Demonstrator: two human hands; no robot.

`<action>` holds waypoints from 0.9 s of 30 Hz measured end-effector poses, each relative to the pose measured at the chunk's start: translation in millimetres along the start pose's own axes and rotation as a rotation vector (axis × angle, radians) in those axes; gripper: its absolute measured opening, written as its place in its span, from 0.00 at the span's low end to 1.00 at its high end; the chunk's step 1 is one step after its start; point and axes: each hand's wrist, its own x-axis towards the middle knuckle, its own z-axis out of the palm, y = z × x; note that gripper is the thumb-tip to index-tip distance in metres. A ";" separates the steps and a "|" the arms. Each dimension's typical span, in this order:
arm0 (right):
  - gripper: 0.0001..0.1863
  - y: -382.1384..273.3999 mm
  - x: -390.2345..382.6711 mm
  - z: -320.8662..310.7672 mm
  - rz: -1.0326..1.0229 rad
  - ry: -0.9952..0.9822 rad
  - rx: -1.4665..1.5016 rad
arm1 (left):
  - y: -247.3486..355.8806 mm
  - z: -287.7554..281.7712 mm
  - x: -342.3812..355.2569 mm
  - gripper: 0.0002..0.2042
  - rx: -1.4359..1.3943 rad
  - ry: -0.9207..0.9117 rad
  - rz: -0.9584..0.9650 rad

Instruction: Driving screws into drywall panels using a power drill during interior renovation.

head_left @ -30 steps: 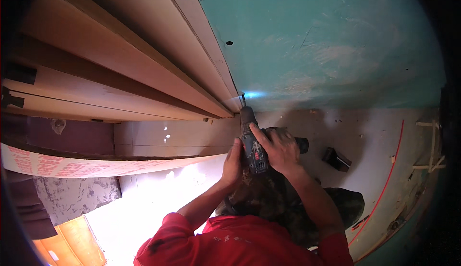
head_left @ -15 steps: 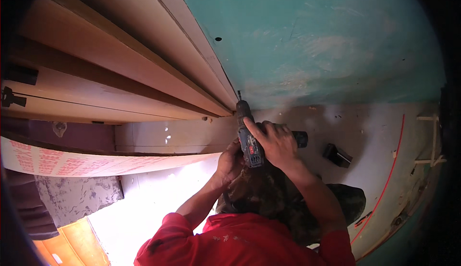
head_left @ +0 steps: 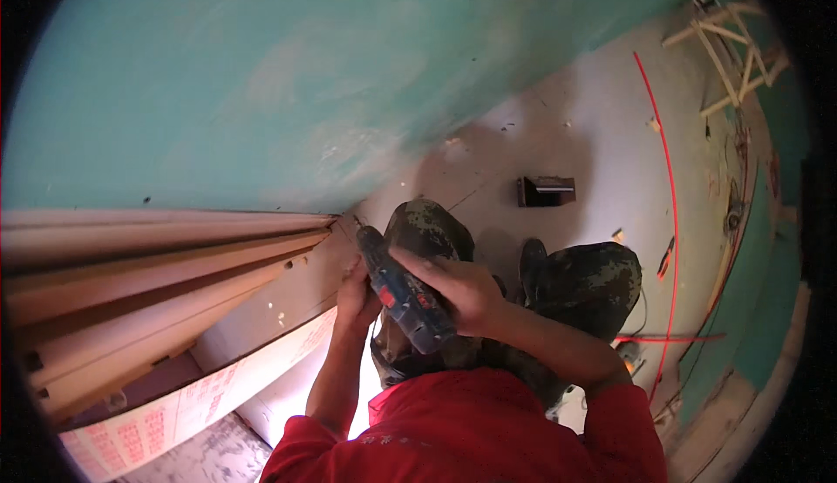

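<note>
A dark blue and black cordless drill (head_left: pixel 405 298) with red marks lies slantwise in front of me, its nose pointing up and to the left. My right hand (head_left: pixel 466 293) is closed round its grip, with the index finger stretched along the body. Beside the drill's front part, my left hand (head_left: pixel 353 298) is held with its fingers curled. The drill partly covers those fingers, so whatever they hold does not show. Past the drill's nose, the green wall board (head_left: pixel 288 91) meets the long brown boards (head_left: pixel 166 278).
On the floor ahead sits a small dark open box (head_left: pixel 545 192). A red line (head_left: pixel 668 187) runs across the floor at the right, with red-handled pliers (head_left: pixel 666 258) beside it. A wooden-strip frame (head_left: pixel 732 56) stands far right. A white board with red print (head_left: pixel 200 404) is at lower left.
The view has swung to the right. The drill has come away from the seam between the green wall board and the boards, back toward my body, still in my right hand.
</note>
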 end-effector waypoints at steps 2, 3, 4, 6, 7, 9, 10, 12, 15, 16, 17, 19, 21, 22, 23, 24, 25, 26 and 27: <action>0.40 2.4 -15.8 -17.4 0.030 0.111 0.072 | -8.9 12.1 31.4 0.14 -0.038 -0.018 0.070; 0.40 4.9 -24.2 -26.6 0.060 0.141 0.118 | -13.5 19.2 46.9 0.15 -0.084 0.014 0.007; 0.41 6.9 -33.0 -33.2 0.090 0.172 0.171 | -20.3 9.8 62.8 0.15 -0.058 0.006 -0.008; 0.41 6.7 -47.5 -48.3 0.184 0.194 0.179 | -29.4 -6.0 98.4 0.15 -0.074 -0.103 -0.076; 0.41 11.6 -62.3 -57.6 0.229 0.255 0.200 | -34.1 24.1 103.8 0.16 0.004 -0.171 -0.173; 0.42 17.3 -82.8 -72.7 0.247 0.331 0.235 | -39.3 72.9 109.1 0.15 0.086 -0.249 -0.206; 0.42 19.4 -95.3 -80.1 0.262 0.431 0.281 | -47.1 99.1 109.6 0.15 0.136 -0.316 -0.231; 0.42 19.4 -119.3 -95.6 0.278 0.547 0.336 | -61.9 141.5 107.8 0.14 0.222 -0.350 -0.257; 0.33 30.3 -153.7 -121.3 0.490 0.654 0.564 | -89.9 171.6 134.5 0.13 0.356 -0.403 -0.253; 0.33 39.1 -161.0 -129.3 0.491 0.663 0.573 | -101.3 173.6 148.5 0.14 0.375 -0.338 -0.274; 0.28 44.8 -165.4 -139.0 0.591 0.730 0.823 | -110.1 172.2 161.2 0.14 0.393 -0.267 -0.295; 0.14 50.0 -165.2 -164.3 0.817 0.841 1.154 | -126.7 165.3 194.0 0.15 0.407 -0.234 -0.339; 0.15 71.8 -176.2 -186.1 0.839 0.870 1.263 | -151.1 170.8 214.9 0.15 0.404 -0.208 -0.385; 0.15 86.4 -182.0 -198.1 0.848 0.904 1.365 | -168.6 175.1 225.1 0.16 0.529 -0.139 -0.385; 0.17 101.3 -188.4 -210.9 0.804 0.921 1.383 | -186.4 177.9 234.0 0.17 0.651 -0.067 -0.386; 0.17 113.9 -192.8 -227.0 0.820 0.913 1.387 | -205.0 177.3 243.0 0.17 0.645 -0.052 -0.392; 0.17 126.1 -195.2 -243.6 0.812 0.949 1.385 | -222.6 168.7 252.5 0.17 0.765 -0.038 -0.367; 0.18 140.0 -198.8 -259.6 0.806 0.991 1.376 | -242.1 158.7 263.8 0.18 0.882 -0.030 -0.348; 0.18 156.0 -203.5 -273.3 0.800 1.027 1.356 | -264.7 136.1 278.4 0.17 1.026 -0.061 -0.358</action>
